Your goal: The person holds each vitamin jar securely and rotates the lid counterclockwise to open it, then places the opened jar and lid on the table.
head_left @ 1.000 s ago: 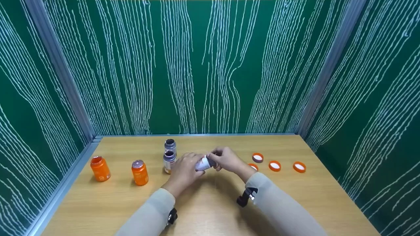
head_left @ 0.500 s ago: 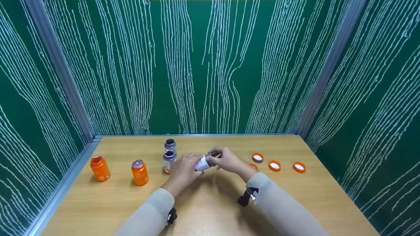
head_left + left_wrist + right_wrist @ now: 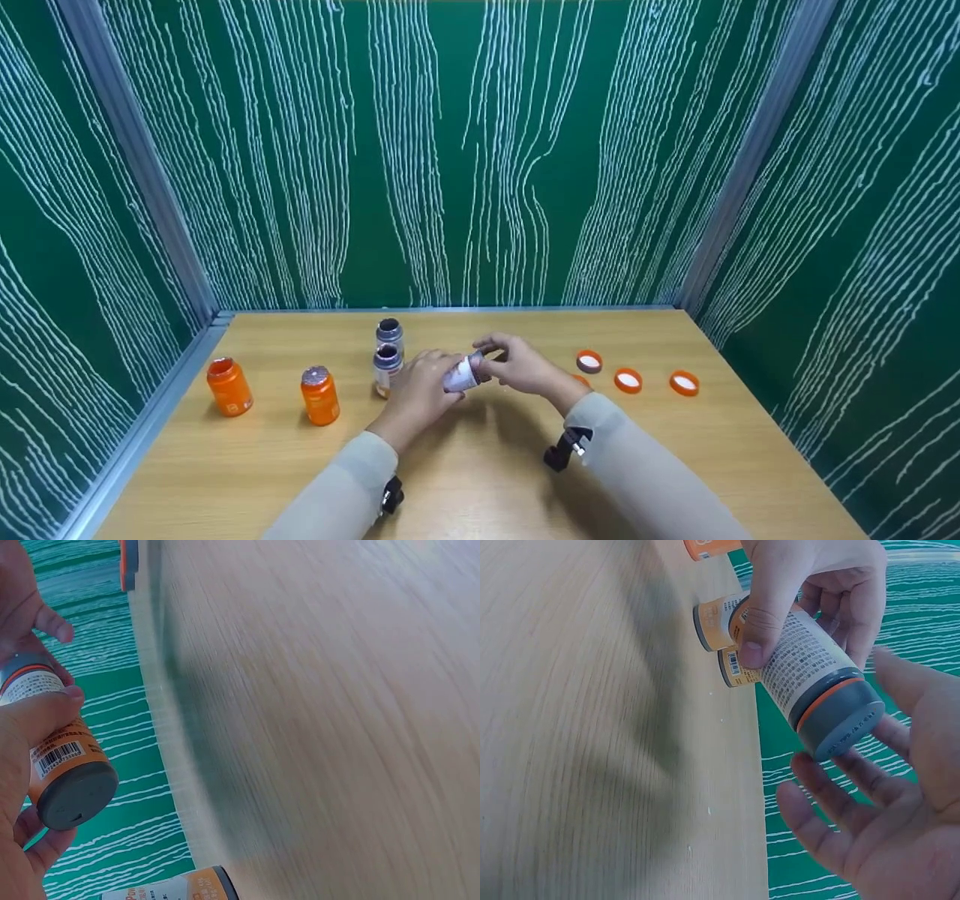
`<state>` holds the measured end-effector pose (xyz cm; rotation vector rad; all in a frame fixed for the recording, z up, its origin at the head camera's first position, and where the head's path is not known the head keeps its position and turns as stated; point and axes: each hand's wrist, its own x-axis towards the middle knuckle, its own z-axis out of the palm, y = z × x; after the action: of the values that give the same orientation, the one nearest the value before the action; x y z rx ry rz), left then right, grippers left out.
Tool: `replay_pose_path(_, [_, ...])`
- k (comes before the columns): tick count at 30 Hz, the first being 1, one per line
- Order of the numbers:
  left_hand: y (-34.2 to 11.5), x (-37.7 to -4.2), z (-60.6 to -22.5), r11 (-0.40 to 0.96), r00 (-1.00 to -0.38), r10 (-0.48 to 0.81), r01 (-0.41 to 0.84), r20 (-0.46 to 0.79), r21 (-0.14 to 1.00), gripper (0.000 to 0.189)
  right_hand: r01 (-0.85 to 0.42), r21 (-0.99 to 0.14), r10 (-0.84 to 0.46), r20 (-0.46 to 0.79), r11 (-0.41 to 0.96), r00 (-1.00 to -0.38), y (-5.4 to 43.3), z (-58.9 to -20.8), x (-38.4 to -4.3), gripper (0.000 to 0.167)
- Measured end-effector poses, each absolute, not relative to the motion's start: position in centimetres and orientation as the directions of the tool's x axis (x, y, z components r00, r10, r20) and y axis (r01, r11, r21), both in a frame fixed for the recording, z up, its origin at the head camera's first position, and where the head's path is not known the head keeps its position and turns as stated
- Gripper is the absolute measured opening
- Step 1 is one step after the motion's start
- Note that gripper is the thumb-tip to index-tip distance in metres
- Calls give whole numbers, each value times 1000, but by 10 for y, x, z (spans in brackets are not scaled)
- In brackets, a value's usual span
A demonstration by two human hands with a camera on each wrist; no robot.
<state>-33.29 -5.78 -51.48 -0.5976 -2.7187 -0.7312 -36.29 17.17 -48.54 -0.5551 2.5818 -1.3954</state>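
My left hand (image 3: 424, 379) grips a small white-and-orange bottle (image 3: 461, 375) round its body, tilted above the table. Its dark grey cap (image 3: 844, 724), with an orange ring below it, points toward my right hand (image 3: 525, 367). The right wrist view shows the fingers of that hand spread loosely beside the cap, a couple of fingertips at its edge and the thumb apart. In the left wrist view the bottle's grey base (image 3: 79, 795) and barcode face the camera. Just left of my left hand stand two similar lidless bottles, a nearer one (image 3: 387, 367) and a farther one (image 3: 389, 330).
Two orange bottles stand upright at the left: one lidless (image 3: 229, 386), one with a silvery top (image 3: 320, 395). On the right, several orange-rimmed lids (image 3: 628, 379) lie white side up; my right wrist partly hides one. Green panels (image 3: 450, 150) with white lines enclose the wooden table (image 3: 480, 480).
The right-hand fingers have loosened from the cap and lifted slightly, showing more of it. The left hand and bottle stay nearly in place.
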Motion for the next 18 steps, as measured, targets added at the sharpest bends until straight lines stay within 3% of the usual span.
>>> replay_pose_path(9, [-57, -331, -515, 793, -872, 317, 460, 373, 399, 62, -113, -855, -284, -41, 506, -958, 167, -484, -365, 58])
replay_pose_path(18, [-59, -330, -517, 784, -849, 329, 489, 413, 382, 60, -143, -838, -319, -39, 527, -947, 164, -483, -363, 39])
